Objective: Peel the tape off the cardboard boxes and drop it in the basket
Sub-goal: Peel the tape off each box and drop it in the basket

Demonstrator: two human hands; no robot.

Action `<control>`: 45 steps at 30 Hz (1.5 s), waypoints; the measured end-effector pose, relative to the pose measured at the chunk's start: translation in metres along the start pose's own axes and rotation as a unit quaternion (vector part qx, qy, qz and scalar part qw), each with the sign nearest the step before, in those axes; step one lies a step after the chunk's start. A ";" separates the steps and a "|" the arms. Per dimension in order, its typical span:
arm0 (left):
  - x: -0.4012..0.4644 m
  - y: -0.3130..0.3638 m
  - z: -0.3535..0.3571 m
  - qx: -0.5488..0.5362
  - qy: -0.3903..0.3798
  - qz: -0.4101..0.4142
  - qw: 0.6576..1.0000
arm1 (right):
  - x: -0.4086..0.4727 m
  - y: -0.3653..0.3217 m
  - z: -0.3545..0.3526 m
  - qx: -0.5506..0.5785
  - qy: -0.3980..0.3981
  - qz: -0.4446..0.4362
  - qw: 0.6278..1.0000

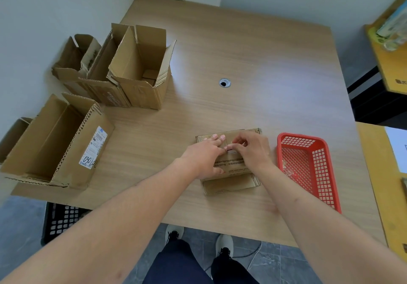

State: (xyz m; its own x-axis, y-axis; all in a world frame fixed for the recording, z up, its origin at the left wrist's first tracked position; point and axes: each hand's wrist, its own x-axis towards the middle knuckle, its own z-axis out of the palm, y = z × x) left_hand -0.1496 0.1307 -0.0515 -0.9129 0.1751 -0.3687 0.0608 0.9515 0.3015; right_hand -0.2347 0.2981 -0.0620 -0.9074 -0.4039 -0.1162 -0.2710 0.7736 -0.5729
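A small flattened cardboard box lies on the wooden table, just left of the red plastic basket, as I work at its top face. My left hand lies flat on the box with straight fingers pressing it down, fingertips reaching toward its far edge. My right hand sits beside it, fingers curled and pinching at a spot near the middle of the box; whether tape is between them I cannot tell, it is too small to see. A bit of crumpled clear material lies in the basket. Well left of the basket, a large open box with a white shipping label stands at the table's edge, and beyond it a cluster of open cartons. A round cable grommet sits far behind the flattened box. A black crate shows below the table's near left edge.
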 end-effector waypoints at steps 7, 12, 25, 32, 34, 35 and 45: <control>0.002 -0.001 -0.002 0.005 -0.011 -0.001 1.000 | -0.002 0.006 -0.015 -0.114 -0.098 -0.124 0.981; 0.004 0.002 -0.002 0.005 -0.017 -0.004 1.000 | -0.004 -0.009 -0.015 -0.142 -0.070 -0.067 0.985; 0.005 -0.001 0.001 0.007 -0.010 0.010 1.000 | -0.013 -0.012 -0.024 0.015 0.026 0.070 0.997; 0.005 -0.001 0.002 0.011 -0.010 0.015 1.000 | -0.008 -0.005 -0.025 0.034 0.031 0.125 0.991; 0.005 -0.001 0.002 0.013 -0.011 0.015 1.000 | -0.008 -0.003 -0.023 -0.025 0.009 0.102 0.994; 0.005 -0.001 0.002 0.014 -0.011 0.015 1.000 | -0.007 -0.003 -0.023 -0.053 0.002 0.087 0.995; 0.005 0.001 0.002 0.010 -0.016 0.007 1.000 | -0.003 -0.007 -0.015 -0.174 -0.035 -0.022 0.984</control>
State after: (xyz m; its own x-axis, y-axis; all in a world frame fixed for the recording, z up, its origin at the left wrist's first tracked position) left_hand -0.1530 0.1330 -0.0546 -0.8986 0.1963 -0.3923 0.0817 0.9535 0.2900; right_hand -0.2346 0.3012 -0.0449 -0.8716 -0.4633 -0.1602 -0.4134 0.8703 -0.2679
